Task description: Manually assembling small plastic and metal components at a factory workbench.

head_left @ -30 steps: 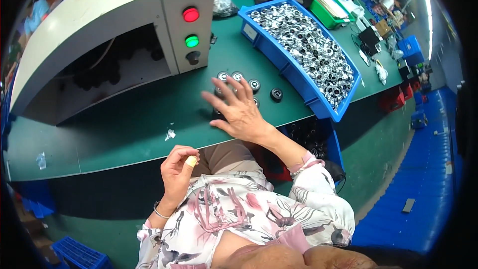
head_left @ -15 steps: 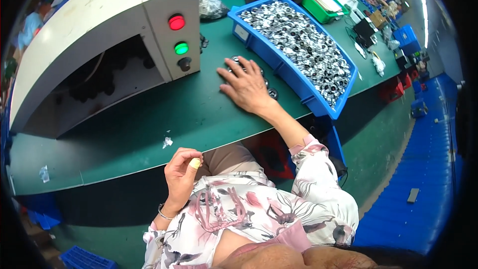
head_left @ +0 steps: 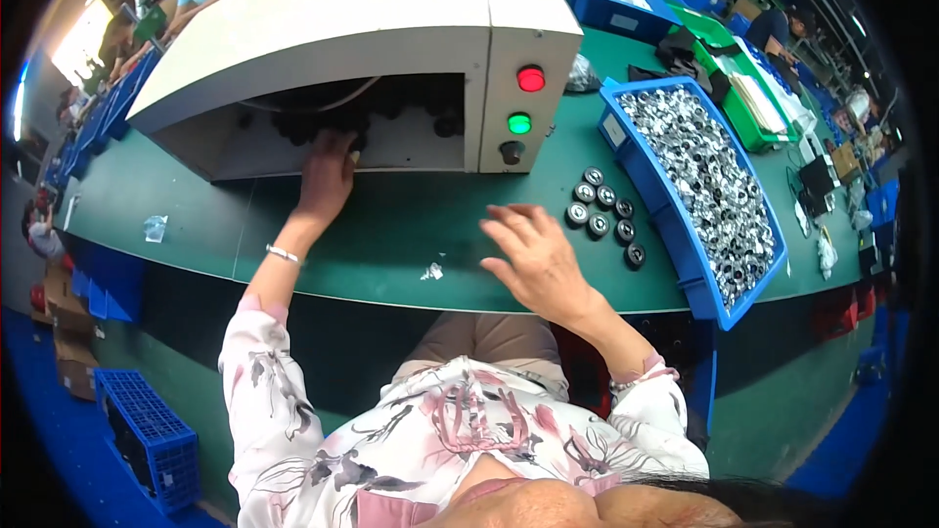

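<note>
My left hand [head_left: 328, 176] reaches into the dark opening of a cream-coloured machine [head_left: 313, 24]. Its fingers are drawn together at the dark round parts [head_left: 323, 122] inside; shadow hides what they hold, if anything. A yellow cover shows at the tip of the thumb. My right hand [head_left: 533, 259] hovers near the table's front edge, fingers apart and holding nothing. To its right, several black round parts with metal centres [head_left: 598, 225] lie grouped on the green table [head_left: 421, 225].
A blue bin [head_left: 673, 235] full of small shiny parts stands right of the group. The machine's side panel carries a red light [head_left: 530, 78], a green light [head_left: 518, 124] and a black knob [head_left: 512, 152]. Plastic scraps [head_left: 431, 272] lie near the front edge. Behind the bin is a green tray [head_left: 753, 112].
My left hand has gone from my lap into the machine's opening. The right hand has left the black round parts and moved left and toward me. The view has swung left.
</note>
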A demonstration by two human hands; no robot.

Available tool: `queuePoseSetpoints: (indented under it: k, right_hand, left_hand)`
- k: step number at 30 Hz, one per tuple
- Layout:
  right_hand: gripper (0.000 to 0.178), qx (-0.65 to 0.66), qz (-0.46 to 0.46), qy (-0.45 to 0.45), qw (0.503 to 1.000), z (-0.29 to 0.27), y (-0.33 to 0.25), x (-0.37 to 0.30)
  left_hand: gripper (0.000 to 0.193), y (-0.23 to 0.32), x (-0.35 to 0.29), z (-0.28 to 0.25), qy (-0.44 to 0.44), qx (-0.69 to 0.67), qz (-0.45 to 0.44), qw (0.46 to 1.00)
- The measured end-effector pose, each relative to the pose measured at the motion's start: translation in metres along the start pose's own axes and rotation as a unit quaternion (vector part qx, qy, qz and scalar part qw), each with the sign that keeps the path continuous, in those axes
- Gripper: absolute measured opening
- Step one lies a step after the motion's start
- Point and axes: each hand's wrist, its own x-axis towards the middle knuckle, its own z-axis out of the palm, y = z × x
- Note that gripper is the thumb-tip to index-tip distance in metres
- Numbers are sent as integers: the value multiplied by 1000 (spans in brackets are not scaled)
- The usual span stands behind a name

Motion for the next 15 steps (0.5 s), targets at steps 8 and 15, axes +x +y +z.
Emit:
queuePoseSetpoints:
  k: [8,15]
  right_hand:
    - [41,104,-30,2,994,-2,-24,-33]
    - [14,208,158,138,955,-66,-9,-34]
  left_hand:
    - [18,-4,-2,5,-52,-38,-62,996]
    - [12,135,-56,-29,-77,-620,-288,725]
